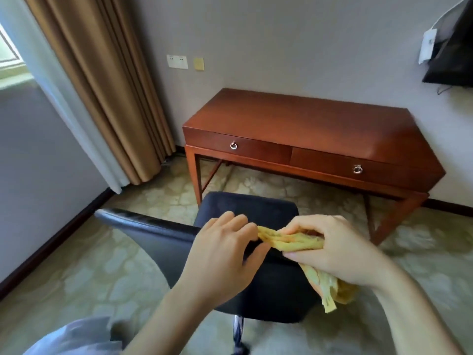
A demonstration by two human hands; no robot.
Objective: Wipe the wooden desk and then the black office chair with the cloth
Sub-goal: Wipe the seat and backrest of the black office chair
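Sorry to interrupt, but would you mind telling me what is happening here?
A person stands behind the black office chair, holding a yellow cloth in both hands over its backrest. The right hand grips the bunched cloth; the left hand pinches its end. The wooden desk beyond has a bare top and both drawers shut.

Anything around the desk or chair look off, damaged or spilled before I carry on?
Nothing spilled or damaged shows. The wooden desk top is bare with both drawers shut. The black office chair stands pulled away from it. Both hands hold the yellow cloth above the backrest.
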